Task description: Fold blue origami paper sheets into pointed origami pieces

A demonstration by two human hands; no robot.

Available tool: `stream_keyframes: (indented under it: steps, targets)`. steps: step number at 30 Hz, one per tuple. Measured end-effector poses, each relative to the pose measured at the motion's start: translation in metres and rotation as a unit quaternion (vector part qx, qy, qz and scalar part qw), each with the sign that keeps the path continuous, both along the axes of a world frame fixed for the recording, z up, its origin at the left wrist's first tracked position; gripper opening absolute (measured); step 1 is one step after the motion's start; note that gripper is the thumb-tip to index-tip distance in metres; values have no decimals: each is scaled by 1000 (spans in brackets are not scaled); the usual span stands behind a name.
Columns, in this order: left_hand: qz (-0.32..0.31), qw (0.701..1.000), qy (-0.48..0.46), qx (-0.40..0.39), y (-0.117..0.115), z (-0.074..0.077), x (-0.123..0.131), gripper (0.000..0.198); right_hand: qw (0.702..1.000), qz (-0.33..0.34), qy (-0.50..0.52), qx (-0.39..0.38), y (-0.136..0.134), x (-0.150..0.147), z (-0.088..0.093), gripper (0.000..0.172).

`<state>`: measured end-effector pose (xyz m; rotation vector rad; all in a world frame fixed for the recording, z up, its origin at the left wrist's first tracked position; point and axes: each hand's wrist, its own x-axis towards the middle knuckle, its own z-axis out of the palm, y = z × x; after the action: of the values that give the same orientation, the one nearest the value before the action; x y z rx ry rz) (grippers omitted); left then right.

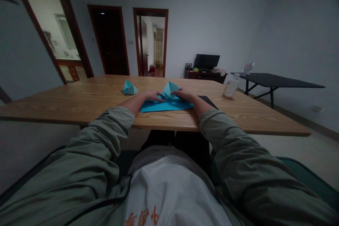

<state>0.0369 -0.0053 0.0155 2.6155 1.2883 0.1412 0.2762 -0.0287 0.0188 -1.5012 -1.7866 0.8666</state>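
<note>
One folded piece (171, 88) is above the blue sheet (167, 106) on the table (66, 103), its right edge apparently pinched by the fingers of the right hand (184, 94); the left hand (153, 96) touches the sheet, grip impossible to tell. Judged step: shaping or positioning the piece; the next move should need a light hold, sparing creases. Count: two pieces, the second piece (129, 88) apart at left; one sheet; one bottle (231, 87)
</note>
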Motion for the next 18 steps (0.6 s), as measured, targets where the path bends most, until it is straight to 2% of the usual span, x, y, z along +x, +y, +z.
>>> stream_keyframes:
  steps: [5,11,18]
  targets:
    - [20,1000,0,4,0,3,-5,71,998,0,-50,35,5,5,-2,27]
    - [13,1000,2,5,1,2,-4,70,989,-23,-146,22,4,5,0,36]
    - [20,999,-6,24,2,1,-6,69,986,-15,-162,29,3,1,-1,32]
